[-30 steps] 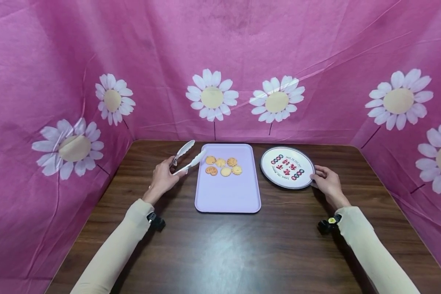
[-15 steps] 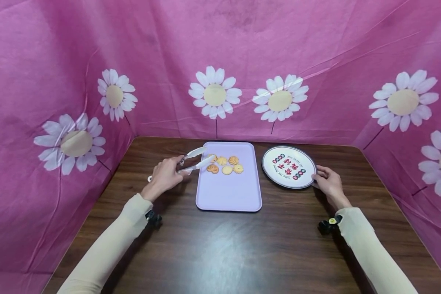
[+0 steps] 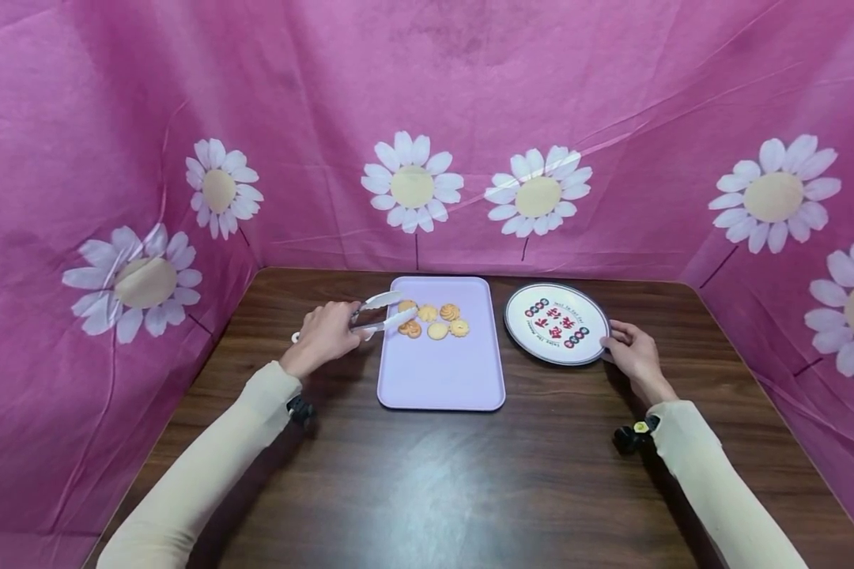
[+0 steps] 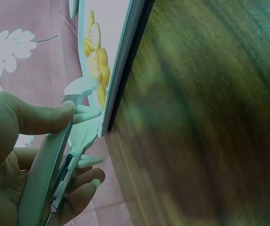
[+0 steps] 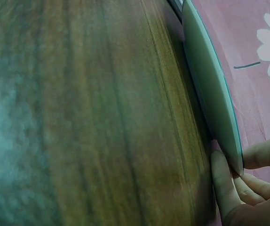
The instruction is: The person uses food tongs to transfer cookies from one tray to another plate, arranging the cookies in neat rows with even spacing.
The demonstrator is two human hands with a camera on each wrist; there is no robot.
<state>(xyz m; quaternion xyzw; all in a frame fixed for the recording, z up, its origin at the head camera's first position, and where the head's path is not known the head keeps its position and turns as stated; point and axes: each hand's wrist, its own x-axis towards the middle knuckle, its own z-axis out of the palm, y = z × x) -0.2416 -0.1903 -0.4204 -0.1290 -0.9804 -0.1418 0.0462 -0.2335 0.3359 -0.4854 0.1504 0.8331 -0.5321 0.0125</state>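
My left hand (image 3: 327, 332) grips a pair of tongs (image 3: 383, 299), thumb on one arm and fingers around the other in the left wrist view. Their pale tips are spread and reach over the left edge of the lilac tray (image 3: 441, 375), at the leftmost cookies. Several golden cookies (image 3: 437, 331) of different shapes lie in two rows in the tray's upper half. To the right is a round white plate (image 3: 523, 328) with a dark rim and red writing. My right hand (image 3: 633, 352) pinches its right rim, thumb above and fingers underneath, as the right wrist view shows (image 5: 257, 188).
A dark brown wooden table (image 3: 427, 482) carries the tray and plate side by side near its back edge. Pink cloth (image 3: 313, 118) printed with white daisies hangs behind and along both sides. A small black camera sits at each wrist.
My left hand has moved right with the tongs, bringing their tips from the tray's left edge over the leftmost cookies. The tong tips are closer together. My right hand stays at the plate's rim.
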